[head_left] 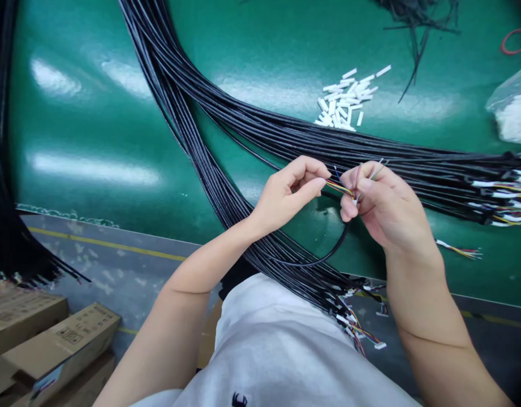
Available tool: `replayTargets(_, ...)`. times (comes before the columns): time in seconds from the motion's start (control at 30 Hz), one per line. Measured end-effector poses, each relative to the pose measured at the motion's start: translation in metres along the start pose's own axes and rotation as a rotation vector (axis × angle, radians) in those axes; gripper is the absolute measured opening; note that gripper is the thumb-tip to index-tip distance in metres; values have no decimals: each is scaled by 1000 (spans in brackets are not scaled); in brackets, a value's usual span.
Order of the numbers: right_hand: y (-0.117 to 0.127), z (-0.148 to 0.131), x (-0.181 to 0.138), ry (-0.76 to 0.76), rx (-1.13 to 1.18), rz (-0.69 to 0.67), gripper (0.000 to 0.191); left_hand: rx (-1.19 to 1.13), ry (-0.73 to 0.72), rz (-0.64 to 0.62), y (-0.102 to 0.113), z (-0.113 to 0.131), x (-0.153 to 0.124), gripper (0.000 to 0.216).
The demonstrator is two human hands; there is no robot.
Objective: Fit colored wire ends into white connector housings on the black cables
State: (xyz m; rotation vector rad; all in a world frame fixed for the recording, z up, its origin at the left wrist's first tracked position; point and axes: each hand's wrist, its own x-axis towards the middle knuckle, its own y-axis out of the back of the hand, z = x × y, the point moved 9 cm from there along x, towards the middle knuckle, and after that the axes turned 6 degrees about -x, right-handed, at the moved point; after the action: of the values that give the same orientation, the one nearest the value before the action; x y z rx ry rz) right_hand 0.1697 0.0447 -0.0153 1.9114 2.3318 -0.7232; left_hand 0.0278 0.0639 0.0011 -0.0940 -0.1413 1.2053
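Observation:
In the head view my left hand [291,189] pinches the ends of thin coloured wires [340,186], yellow and red among them. My right hand [381,200] is closed around the same cable's end, with some grey and purplish wires sticking up between thumb and fingers. From below the hands a black cable [339,242] curves down and left onto a black cable bundle [218,195]. A second bundle of black cables [268,127] runs behind my hands to the right, ending in white sleeves and coloured wires.
A pile of small white tubes [345,102] lies on the green table [90,135] beyond the cables. Black offcuts [421,25], a red ring [515,42] and a plastic bag [515,110] are at the right. Cardboard boxes [60,345] stand on the floor at left.

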Motion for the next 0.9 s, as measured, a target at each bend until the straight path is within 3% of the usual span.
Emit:
replayTargets(0.37,-2,-2,-4,14,-163,13,19,92,12,-22,-4,2,-2,29)
replayTargets(0.57,1,-2,-6,58,-285,-6,16,87,-71,-72,-9,12,-1,29)
replayTargets(0.77,0,-8,-8,168,-471,29,16,227,-133,-52,-9,18,1,32)
replayTargets(0.9,-8,-22,-12,352,-544,50,11,172,-37,-21,-4,11,2,40)
